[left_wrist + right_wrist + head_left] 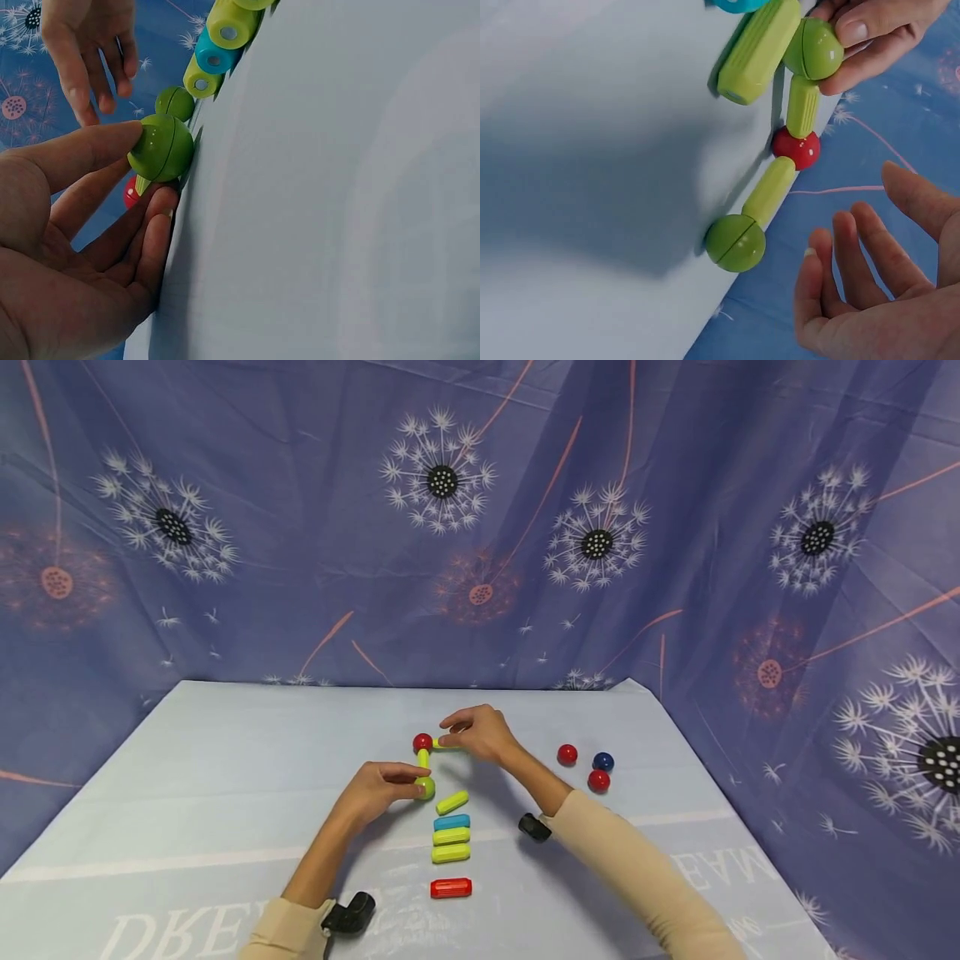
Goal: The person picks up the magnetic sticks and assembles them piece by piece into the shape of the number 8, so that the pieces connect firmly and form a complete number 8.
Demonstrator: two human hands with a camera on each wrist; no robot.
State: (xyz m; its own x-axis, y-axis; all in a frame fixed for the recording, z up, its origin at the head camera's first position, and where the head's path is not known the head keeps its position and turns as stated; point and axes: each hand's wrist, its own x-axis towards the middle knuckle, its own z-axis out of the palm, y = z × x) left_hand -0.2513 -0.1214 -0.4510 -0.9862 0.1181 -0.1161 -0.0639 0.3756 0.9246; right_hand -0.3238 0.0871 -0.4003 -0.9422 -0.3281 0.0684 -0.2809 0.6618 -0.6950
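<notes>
My left hand (377,795) pinches a green ball (425,787) between thumb and fingers, low over the table. A short yellow-green rod (803,107) joins this ball to a red ball (422,742). From the red ball a second yellow-green rod (769,190) runs to another green ball (736,243), which my right hand hides in the head view. My right hand (483,733) hovers beside that far end. Its fingers are loosely extended and hold nothing; the right wrist view shows a gap between them and the ball.
Nearer me lie a loose yellow-green rod (452,802), a blue rod (452,822), two more yellow-green rods (451,853) and a red rod (451,888). To the right sit two red balls (567,754) and a blue ball (603,762). A patterned curtain (315,527) stands behind the table.
</notes>
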